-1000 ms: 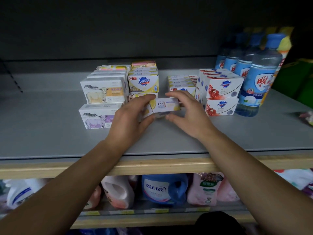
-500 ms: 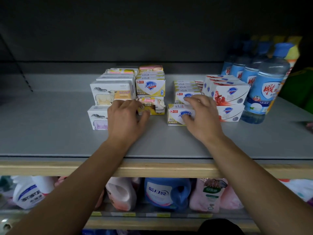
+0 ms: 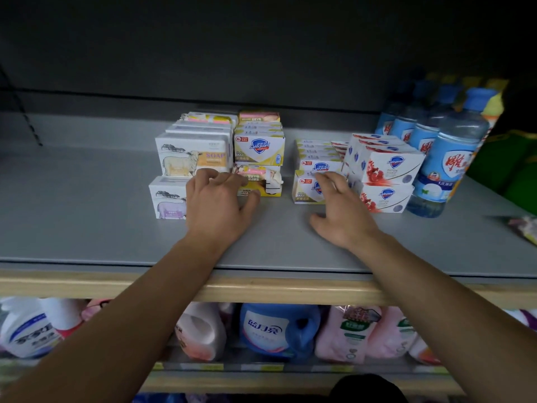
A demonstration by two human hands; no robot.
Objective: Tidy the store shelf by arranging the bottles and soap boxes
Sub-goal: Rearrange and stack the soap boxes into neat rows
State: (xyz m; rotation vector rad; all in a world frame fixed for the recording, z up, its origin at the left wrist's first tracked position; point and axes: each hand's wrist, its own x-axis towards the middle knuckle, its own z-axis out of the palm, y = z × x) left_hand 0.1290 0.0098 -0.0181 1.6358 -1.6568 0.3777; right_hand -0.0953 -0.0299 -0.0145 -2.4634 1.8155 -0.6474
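Observation:
Soap boxes stand in rows on the grey shelf (image 3: 87, 213). White sheep-print boxes (image 3: 189, 155) are stacked at the left, with a yellow-white Safeguard box (image 3: 259, 149) over a pink-yellow box (image 3: 266, 183) beside them. My left hand (image 3: 218, 205) rests against the sheep boxes, its thumb touching the pink-yellow box. My right hand (image 3: 340, 210) lies with straight fingers on the front Safeguard box (image 3: 303, 191), thumb spread away from it. Red-print Safeguard boxes (image 3: 386, 167) and blue-labelled bottles (image 3: 447, 164) stand to the right.
A wooden front edge (image 3: 261, 289) borders the shelf. Below it, detergent jugs (image 3: 276, 330) and pink refill pouches (image 3: 351, 330) fill the lower shelf. A small packet (image 3: 526, 228) lies at the far right. Green items stand beyond the bottles.
The small Safeguard box that both hands held in the air now sits on the shelf at the front of its row. My right thumb has come off it; my left hand moved to the left stacks.

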